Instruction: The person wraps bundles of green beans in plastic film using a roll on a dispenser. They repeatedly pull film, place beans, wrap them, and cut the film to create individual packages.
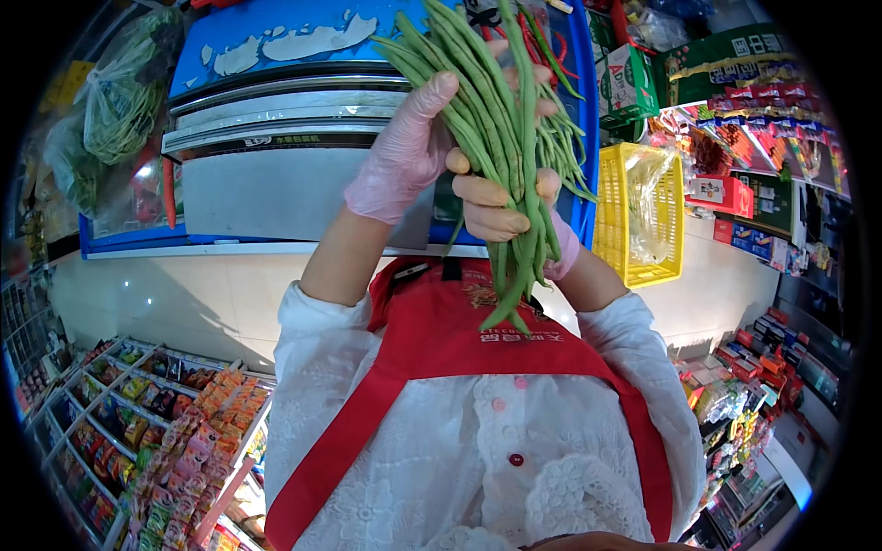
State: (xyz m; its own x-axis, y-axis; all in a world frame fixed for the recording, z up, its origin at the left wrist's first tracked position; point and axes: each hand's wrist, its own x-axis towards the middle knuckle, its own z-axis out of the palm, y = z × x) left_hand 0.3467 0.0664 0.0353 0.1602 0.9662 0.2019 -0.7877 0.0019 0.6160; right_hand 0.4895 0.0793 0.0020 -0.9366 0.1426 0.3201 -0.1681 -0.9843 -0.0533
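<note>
A bundle of long green beans (482, 103) is held up in front of my red apron, above the near edge of a blue-framed case. My right hand (510, 200), in a thin pink glove, wraps its fingers round the lower part of the bundle. At the left of the bundle my left hand (420, 138), gloved likewise, rests with its thumb raised along the beans; its other fingers are mostly hidden behind them. Thinner green beans (565, 138) lie beyond the bundle at the right, with red chili peppers (544, 41) near the top.
A wrapping machine (289, 186) stands on the case at the left. Bagged leafy greens (127, 96) lie farther left. A yellow plastic basket (610, 227) with clear plastic in it stands at the right. Snack shelves (103, 427) are at lower left, cartons (627, 82) at upper right.
</note>
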